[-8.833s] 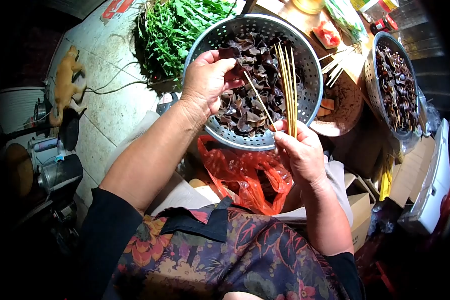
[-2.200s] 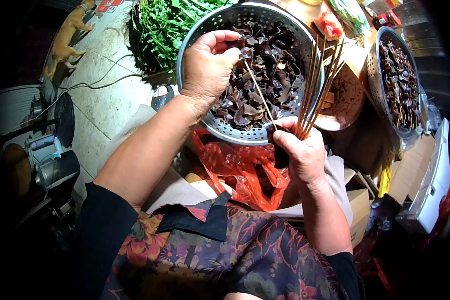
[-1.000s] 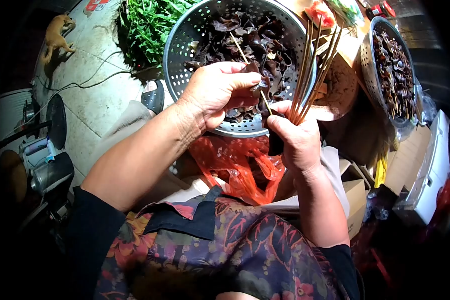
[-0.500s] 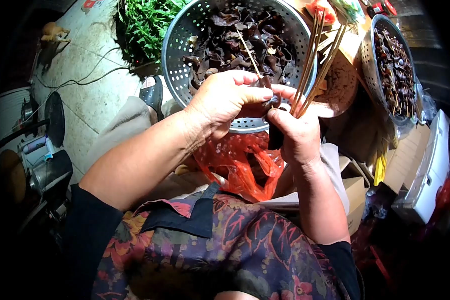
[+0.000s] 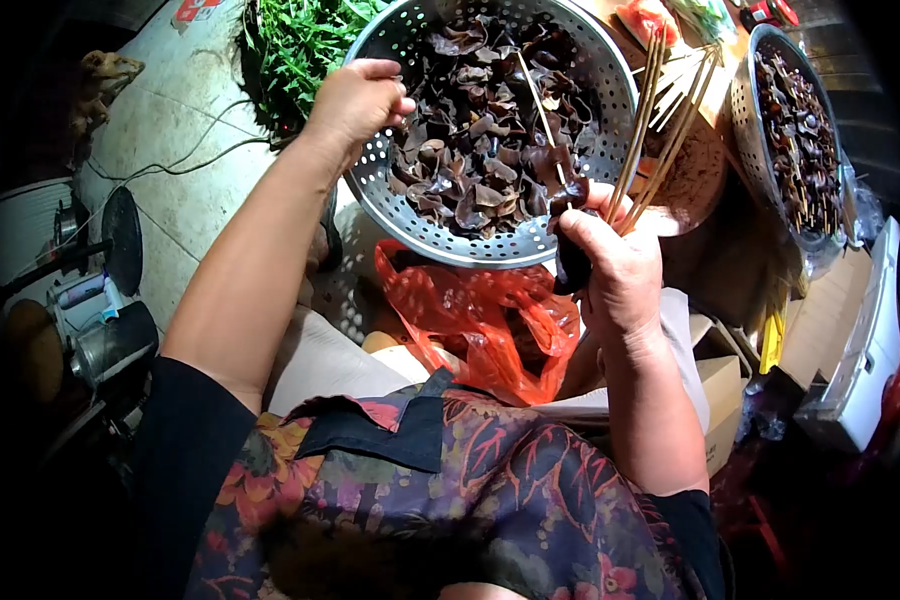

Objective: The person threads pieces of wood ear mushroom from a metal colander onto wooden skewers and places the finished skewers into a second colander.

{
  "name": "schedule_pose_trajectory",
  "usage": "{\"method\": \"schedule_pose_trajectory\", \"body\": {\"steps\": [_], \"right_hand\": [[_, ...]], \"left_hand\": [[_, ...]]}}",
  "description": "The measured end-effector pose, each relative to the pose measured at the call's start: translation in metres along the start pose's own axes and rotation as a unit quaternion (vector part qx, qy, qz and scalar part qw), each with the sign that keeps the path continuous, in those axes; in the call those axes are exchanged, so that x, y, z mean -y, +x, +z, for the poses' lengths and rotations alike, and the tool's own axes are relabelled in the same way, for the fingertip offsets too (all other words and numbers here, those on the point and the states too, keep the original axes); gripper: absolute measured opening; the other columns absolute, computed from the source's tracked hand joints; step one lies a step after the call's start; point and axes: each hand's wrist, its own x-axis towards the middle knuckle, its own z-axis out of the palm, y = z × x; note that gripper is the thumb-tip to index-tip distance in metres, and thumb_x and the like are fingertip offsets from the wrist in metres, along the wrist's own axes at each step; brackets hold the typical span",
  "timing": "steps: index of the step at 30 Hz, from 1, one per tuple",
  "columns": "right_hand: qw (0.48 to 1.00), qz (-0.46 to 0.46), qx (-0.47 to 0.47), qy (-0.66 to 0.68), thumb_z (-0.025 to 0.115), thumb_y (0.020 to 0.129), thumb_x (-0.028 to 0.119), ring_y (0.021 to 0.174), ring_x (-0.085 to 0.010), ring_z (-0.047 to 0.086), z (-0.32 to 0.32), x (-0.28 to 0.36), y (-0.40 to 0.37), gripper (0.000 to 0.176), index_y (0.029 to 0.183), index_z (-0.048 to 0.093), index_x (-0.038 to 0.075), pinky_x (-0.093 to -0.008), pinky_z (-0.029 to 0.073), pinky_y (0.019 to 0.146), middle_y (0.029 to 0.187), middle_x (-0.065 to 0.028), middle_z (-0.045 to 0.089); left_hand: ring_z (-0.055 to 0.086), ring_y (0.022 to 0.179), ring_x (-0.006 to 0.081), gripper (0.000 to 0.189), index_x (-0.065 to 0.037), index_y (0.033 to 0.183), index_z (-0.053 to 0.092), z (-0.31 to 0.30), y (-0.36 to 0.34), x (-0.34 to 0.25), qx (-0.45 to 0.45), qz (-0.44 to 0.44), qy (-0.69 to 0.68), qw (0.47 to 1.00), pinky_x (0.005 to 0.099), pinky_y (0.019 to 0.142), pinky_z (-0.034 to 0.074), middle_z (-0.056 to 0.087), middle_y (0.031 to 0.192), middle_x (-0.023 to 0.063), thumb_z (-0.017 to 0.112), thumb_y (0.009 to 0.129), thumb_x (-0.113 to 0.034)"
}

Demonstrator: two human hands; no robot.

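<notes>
My right hand (image 5: pixel 618 262) is closed around several bamboo skewers (image 5: pixel 642 125) that fan upward. It also grips one skewer (image 5: pixel 538 95) pointing up and left, with dark pieces of wood ear mushroom (image 5: pixel 560 178) threaded low on it near my fingertips. My left hand (image 5: pixel 358 108) hovers at the left rim of a metal colander (image 5: pixel 363 180), fingers curled in; whatever may be inside them is hidden. Loose wood ear mushrooms (image 5: pixel 480 150) fill the bottom of the colander.
A second colander (image 5: pixel 742 110) with loaded skewers (image 5: pixel 798 150) stands at right. A red plastic bag (image 5: pixel 470 315) lies below the first colander. Leafy greens (image 5: pixel 295 60) sit upper left; a cable (image 5: pixel 180 160) crosses the floor. Cardboard (image 5: pixel 820 320) and a white box (image 5: pixel 860 340) are at right.
My left hand has let go of the mushroom on the skewer and moved up and left to the colander's rim. My right hand still holds the skewers, shifted slightly right and down.
</notes>
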Motion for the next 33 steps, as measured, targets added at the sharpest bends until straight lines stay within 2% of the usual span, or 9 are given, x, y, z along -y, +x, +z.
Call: {"method": "schedule_pose_trajectory", "body": {"steps": [3,7,10,12,15,19,27,29,33], "right_hand": [[1.000,-0.004,-0.005,-0.009,0.059,0.080,0.003,0.057,-0.0059,0.053,0.002,-0.003,0.001,0.016,0.095,0.058,-0.002,-0.0188,0.044,0.052,0.073,-0.0020,0.059],[0.999,0.018,0.000,-0.027,0.058,0.079,0.005,0.061,-0.0073,0.053,0.004,-0.003,-0.002,0.016,0.094,0.058,-0.002,-0.0185,0.043,0.056,0.076,-0.0033,0.059],[0.999,0.003,0.005,-0.051,0.058,0.079,0.005,0.054,-0.0055,0.049,0.002,-0.004,-0.002,0.017,0.095,0.058,-0.002,-0.0177,0.039,0.049,0.073,-0.0020,0.058],[0.999,0.011,0.007,-0.053,0.058,0.079,0.005,0.054,-0.0055,0.049,0.004,-0.002,-0.003,0.017,0.095,0.058,-0.001,-0.0178,0.039,0.049,0.073,-0.0020,0.058],[0.998,0.026,0.014,-0.060,0.058,0.079,0.005,0.057,-0.0066,0.051,0.003,0.004,-0.005,0.017,0.095,0.058,-0.001,-0.0182,0.040,0.052,0.074,-0.0026,0.059],[1.000,0.013,0.009,-0.024,0.060,0.079,0.005,0.063,-0.0065,0.053,-0.001,0.001,-0.002,0.019,0.097,0.058,-0.002,-0.0190,0.043,0.058,0.076,-0.0021,0.059],[0.999,0.033,0.039,0.007,0.062,0.079,0.005,0.062,-0.0058,0.053,-0.001,0.002,-0.004,0.020,0.097,0.057,-0.001,-0.0192,0.043,0.056,0.076,-0.0013,0.059],[0.999,0.035,0.036,0.000,0.059,0.077,0.004,0.072,-0.0110,0.056,-0.002,0.000,-0.005,0.017,0.093,0.056,-0.001,-0.0228,0.045,0.069,0.080,-0.0056,0.060],[0.997,0.055,0.044,0.009,0.059,0.077,0.004,0.070,-0.0105,0.056,-0.001,0.003,-0.008,0.016,0.092,0.056,-0.001,-0.0221,0.045,0.067,0.080,-0.0044,0.060]], "left_hand": [[0.060,0.070,0.0136,0.045,0.006,0.124,0.043,0.008,0.013,0.022,0.004,0.012,0.168,0.986,0.0240,0.063,0.050,0.059,0.105,0.0151,0.055,0.082,-0.003],[0.062,0.088,0.0271,0.031,-0.004,0.103,0.061,0.017,0.019,0.035,-0.018,0.032,0.326,0.945,0.0345,0.081,0.047,0.065,0.096,0.0114,0.065,0.076,-0.020],[0.063,0.076,0.0224,0.022,-0.003,0.093,0.062,0.022,0.013,0.031,-0.002,0.027,0.327,0.945,0.0338,0.071,0.050,0.066,0.086,0.0106,0.065,0.077,-0.018],[0.054,0.050,0.0105,0.015,-0.005,0.086,0.058,0.027,0.006,0.024,0.049,-0.030,0.197,0.979,0.0242,0.050,0.047,0.056,0.065,-0.0004,0.066,0.078,-0.014],[0.052,0.050,0.0080,0.010,-0.008,0.085,0.056,0.031,-0.011,0.000,0.130,-0.057,-0.024,0.990,0.0230,0.048,0.046,0.054,0.066,-0.0020,0.064,0.080,-0.011],[0.051,0.051,0.0069,0.016,-0.003,0.095,0.057,0.031,-0.022,-0.018,0.178,0.020,-0.068,0.982,0.0220,0.047,0.047,0.055,0.072,0.0005,0.060,0.080,-0.008],[0.046,0.052,0.0033,0.012,-0.007,0.094,0.060,0.035,-0.038,-0.025,0.179,0.104,-0.012,0.978,0.0182,0.048,0.041,0.058,0.074,-0.0025,0.056,0.083,-0.007],[0.052,0.055,0.0046,0.011,-0.007,0.096,0.059,0.037,-0.042,-0.030,0.177,0.093,-0.022,0.979,0.0180,0.051,0.044,0.059,0.074,-0.0011,0.054,0.085,-0.008],[0.064,0.072,0.0166,0.014,-0.005,0.099,0.055,0.038,-0.037,-0.027,0.120,0.028,-0.164,0.979,0.0280,0.067,0.054,0.062,0.079,0.0055,0.047,0.088,-0.009]]}}
